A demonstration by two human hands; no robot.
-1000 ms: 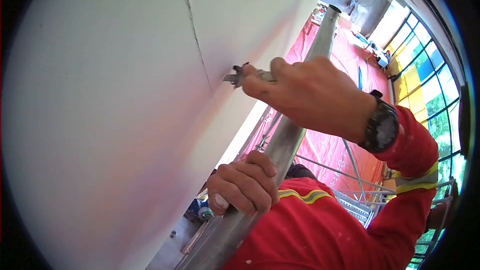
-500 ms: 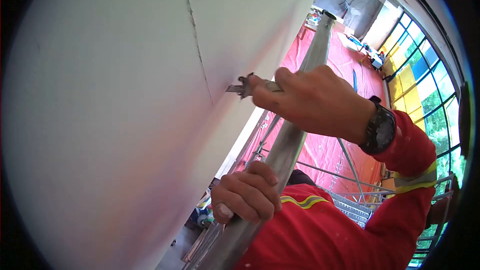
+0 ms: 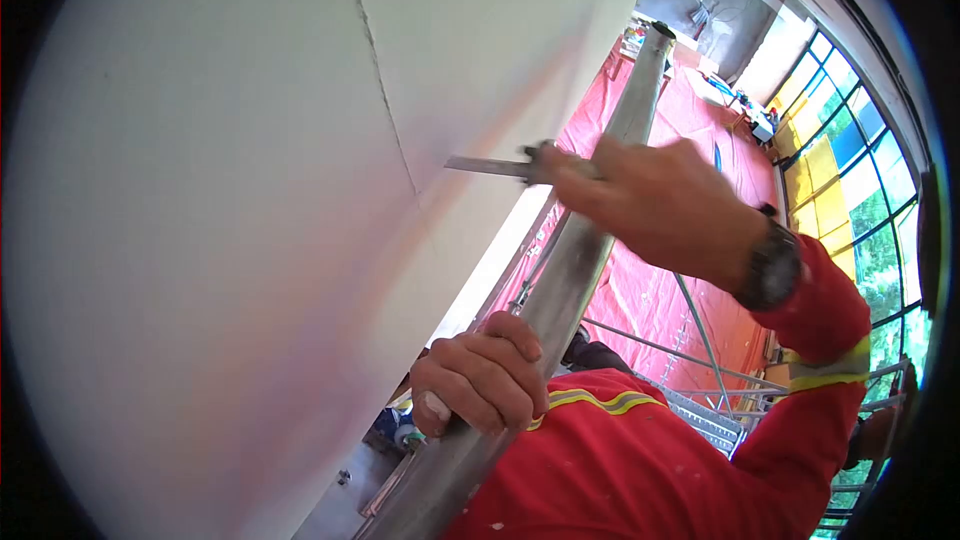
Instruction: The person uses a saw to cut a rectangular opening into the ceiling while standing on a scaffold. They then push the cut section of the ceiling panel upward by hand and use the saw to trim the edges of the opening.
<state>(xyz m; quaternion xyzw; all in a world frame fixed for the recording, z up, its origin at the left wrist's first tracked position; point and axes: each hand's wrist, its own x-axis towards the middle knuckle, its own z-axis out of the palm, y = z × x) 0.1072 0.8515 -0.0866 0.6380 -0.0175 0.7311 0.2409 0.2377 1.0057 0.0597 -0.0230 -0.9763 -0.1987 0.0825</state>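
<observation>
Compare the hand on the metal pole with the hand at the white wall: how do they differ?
The left hand wraps round the metal pole; the right hand grips a blade touching the wall by its crack. The left hand sits low, the right hand reaches higher. Only the right hand's wrist shows a watch. Both wear red sleeves.

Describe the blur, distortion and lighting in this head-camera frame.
Head view: fisheye curves the metal pipe and blackens the corners; the right hand and knife are motion-blurred, the left hand sharp; the windows are bright, the white wall tinted pink.
</observation>
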